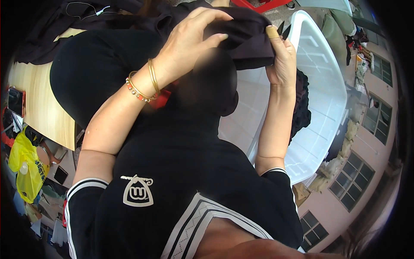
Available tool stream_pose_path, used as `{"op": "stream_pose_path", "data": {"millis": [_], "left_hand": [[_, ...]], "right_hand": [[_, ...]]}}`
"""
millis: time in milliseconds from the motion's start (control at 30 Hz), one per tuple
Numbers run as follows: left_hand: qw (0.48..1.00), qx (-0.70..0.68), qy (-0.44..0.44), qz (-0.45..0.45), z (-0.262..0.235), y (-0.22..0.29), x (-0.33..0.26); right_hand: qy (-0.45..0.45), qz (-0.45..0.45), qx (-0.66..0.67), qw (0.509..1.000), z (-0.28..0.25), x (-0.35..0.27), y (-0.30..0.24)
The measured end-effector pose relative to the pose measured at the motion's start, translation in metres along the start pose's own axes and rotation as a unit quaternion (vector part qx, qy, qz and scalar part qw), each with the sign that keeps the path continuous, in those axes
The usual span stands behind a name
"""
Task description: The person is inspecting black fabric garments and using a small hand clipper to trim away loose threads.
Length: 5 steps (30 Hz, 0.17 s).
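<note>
A dark purple-black cloth garment [254, 39] is stretched between my hands at the top of the view. My right hand [282, 56] pinches its right edge, a tan cover on the thumb. Beside that thumb stick out dark pointed tips [283, 30], which look like snips; their handles are hidden. My left hand [189, 41], with gold bangles and a beaded bracelet at the wrist, lies over the cloth, its thumb and fingers spread apart. More dark cloth [172, 17] runs off behind my left hand.
A large white plastic bin [321, 95] stands at my right, with dark ruffled cloth [301, 108] by its inner side. At the left is a pale wood tabletop [43, 108] with a phone [16, 101]. A yellow bag [26, 164] sits lower left, a red frame [263, 5] at top.
</note>
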State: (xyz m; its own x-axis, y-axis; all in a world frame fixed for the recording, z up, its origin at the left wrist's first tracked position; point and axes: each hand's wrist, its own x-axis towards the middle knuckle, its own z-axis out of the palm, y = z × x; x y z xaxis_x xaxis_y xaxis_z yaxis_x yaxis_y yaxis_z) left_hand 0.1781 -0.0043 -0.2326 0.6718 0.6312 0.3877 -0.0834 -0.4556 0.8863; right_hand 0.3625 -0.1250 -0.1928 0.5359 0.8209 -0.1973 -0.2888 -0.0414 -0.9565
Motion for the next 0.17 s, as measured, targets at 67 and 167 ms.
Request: {"op": "stream_pose_path", "data": {"millis": [67, 167], "left_hand": [[0.992, -0.102, -0.033, -0.071, 0.005, 0.006, -0.005], [0.992, 0.029, -0.121, -0.007, 0.011, 0.009, -0.016]], "right_hand": [[0.015, -0.027, 0.01, 0.999, -0.007, 0.002, 0.0], [0.038, -0.029, 0.028, 0.998, -0.015, 0.005, -0.003]]}}
